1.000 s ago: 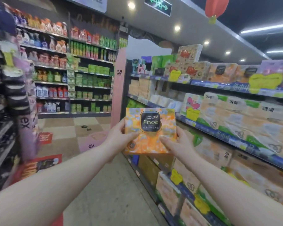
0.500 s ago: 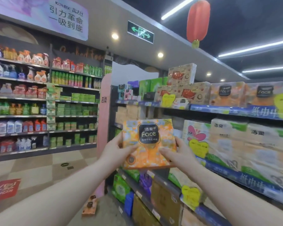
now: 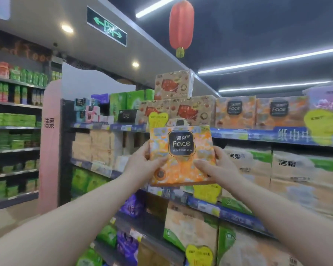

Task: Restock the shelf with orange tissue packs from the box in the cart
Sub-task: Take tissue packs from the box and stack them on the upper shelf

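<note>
The top shelf (image 3: 238, 134) of the tissue aisle serves as the landmark: its blue price rail runs across the right half of the view. On it, toward the right, stand the shelved orange packs (image 3: 235, 111). I count two, side by side and touching, each showing a dark "Face" label. To their left on the same shelf sit the red-printed packs (image 3: 186, 112), two below and one stacked on top.

Just below the rail and in front of it, one orange tissue pack (image 3: 181, 156) is held upright, label facing the camera, not yet on the shelf. The box and cart are out of view.

The pack looks light and soft. The filmy wrapper is probably slick and would dent under a hard squeeze, so the lower side edges seem the sensible grip.

Two hands hold it: the left hand (image 3: 140, 166) grips the left edge and the right hand (image 3: 219, 167) the right. The thumbs (image 3: 159, 160) press on the front face, and the remaining fingers curl behind, mostly hidden.
</note>
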The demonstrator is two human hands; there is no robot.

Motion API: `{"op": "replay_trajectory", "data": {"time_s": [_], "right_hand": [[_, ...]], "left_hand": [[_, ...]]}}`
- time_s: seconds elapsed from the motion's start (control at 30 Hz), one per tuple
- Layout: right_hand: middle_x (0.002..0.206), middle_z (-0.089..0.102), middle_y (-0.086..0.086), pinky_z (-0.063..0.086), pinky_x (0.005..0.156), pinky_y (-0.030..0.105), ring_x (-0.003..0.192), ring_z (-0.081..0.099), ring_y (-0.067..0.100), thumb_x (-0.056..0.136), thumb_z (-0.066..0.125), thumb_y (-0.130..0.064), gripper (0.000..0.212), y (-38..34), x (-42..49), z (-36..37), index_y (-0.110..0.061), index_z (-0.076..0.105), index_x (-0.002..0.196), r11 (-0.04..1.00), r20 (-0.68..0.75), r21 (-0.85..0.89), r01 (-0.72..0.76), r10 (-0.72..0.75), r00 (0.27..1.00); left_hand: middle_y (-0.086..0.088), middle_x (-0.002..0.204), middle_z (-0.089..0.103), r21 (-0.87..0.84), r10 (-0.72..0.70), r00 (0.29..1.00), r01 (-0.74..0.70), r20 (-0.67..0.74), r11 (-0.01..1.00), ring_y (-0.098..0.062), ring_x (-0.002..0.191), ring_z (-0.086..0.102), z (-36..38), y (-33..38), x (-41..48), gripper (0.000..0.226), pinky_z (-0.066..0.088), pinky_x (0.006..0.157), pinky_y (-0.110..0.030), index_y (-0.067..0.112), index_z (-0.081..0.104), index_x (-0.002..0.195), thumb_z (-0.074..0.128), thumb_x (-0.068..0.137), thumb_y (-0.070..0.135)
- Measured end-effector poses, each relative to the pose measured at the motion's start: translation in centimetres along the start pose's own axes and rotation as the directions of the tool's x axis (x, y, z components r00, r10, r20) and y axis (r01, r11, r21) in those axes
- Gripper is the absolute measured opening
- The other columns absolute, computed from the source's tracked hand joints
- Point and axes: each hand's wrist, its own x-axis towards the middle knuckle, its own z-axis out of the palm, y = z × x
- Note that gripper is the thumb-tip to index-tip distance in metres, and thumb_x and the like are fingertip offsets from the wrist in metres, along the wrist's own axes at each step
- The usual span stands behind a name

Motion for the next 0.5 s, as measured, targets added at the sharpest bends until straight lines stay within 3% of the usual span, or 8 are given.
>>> {"op": "replay_trajectory", "data": {"time_s": [0.13, 0.2, 0.27, 0.33, 0.37, 0.5], "right_hand": [[0.113, 0.062, -0.004, 0.053, 0.089, 0.042, 0.1, 0.062, 0.019, 0.076, 0.073, -0.04, 0.047, -0.6, 4.4, -0.7, -0.026, 0.053, 0.116, 0.993, -0.156, -0.114, -0.025, 0.007, 0.988], [0.111, 0.061, -0.004, 0.051, 0.087, 0.037, 0.099, 0.061, 0.018, 0.078, 0.071, -0.039, 0.041, -0.9, 6.1, -1.2, -0.025, 0.052, 0.111, 0.986, -0.22, -0.158, -0.054, 0.019, 0.975], [0.116, 0.06, -0.003, 0.051, 0.086, 0.037, 0.103, 0.059, 0.018, 0.074, 0.071, -0.046, 0.057, -1.0, 7.4, -2.3, -0.022, 0.049, 0.121, 0.976, -0.274, -0.204, -0.076, 0.018, 0.962], [0.126, 0.057, -0.001, 0.052, 0.091, 0.044, 0.111, 0.058, 0.022, 0.063, 0.071, -0.056, 0.084, -1.0, 8.5, -4.2, -0.021, 0.042, 0.134, 0.964, -0.34, -0.251, -0.091, 0.001, 0.94], [0.129, 0.056, 0.0, 0.051, 0.093, 0.047, 0.114, 0.057, 0.023, 0.064, 0.072, -0.055, 0.087, -1.1, 8.9, -5.4, -0.021, 0.041, 0.137, 0.956, -0.369, -0.276, -0.1, -0.01, 0.929], [0.118, 0.062, -0.003, 0.051, 0.094, 0.042, 0.106, 0.061, 0.018, 0.078, 0.074, -0.035, 0.063, -1.6, 11.0, -10.1, -0.02, 0.046, 0.132, 0.929, -0.445, -0.356, -0.103, -0.072, 0.892]], "left_hand": [[0.008, 0.101, 0.072, -0.091, 0.058, 0.994, -0.049, 0.096, 0.995, -0.016, 0.1, 0.067, 1.0, -1.1, 7.1, 0.049, 0.052, 0.092, -0.045, 0.039, 0.057, 0.11, 0.076, 0.065, 0.043], [0.007, 0.102, 0.07, -0.133, 0.095, 0.986, -0.077, 0.139, 0.988, -0.016, 0.1, 0.065, 2.0, -1.1, 10.3, 0.042, 0.051, 0.094, -0.042, 0.046, 0.047, 0.1, 0.078, 0.073, 0.035], [0.014, 0.093, 0.068, -0.169, 0.15, 0.97, -0.118, 0.191, 0.978, -0.011, 0.091, 0.065, 3.8, -1.0, 13.2, 0.037, 0.05, 0.092, -0.037, 0.047, 0.045, 0.092, 0.075, 0.079, 0.029], [0.012, 0.094, 0.071, -0.204, 0.201, 0.946, -0.15, 0.254, 0.967, -0.013, 0.09, 0.068, 6.1, -0.7, 15.6, 0.034, 0.052, 0.091, -0.041, 0.044, 0.055, 0.099, 0.077, 0.073, 0.041], [0.01, 0.096, 0.072, -0.231, 0.22, 0.935, -0.158, 0.278, 0.96, -0.015, 0.092, 0.068, 7.4, -0.3, 16.5, 0.036, 0.053, 0.089, -0.042, 0.04, 0.059, 0.103, 0.077, 0.072, 0.044], [0.008, 0.103, 0.071, -0.309, 0.327, 0.898, -0.234, 0.296, 0.922, -0.014, 0.097, 0.068, 11.9, 2.2, 20.1, 0.025, 0.053, 0.091, -0.038, 0.032, 0.062, 0.107, 0.07, 0.083, 0.029]]}}
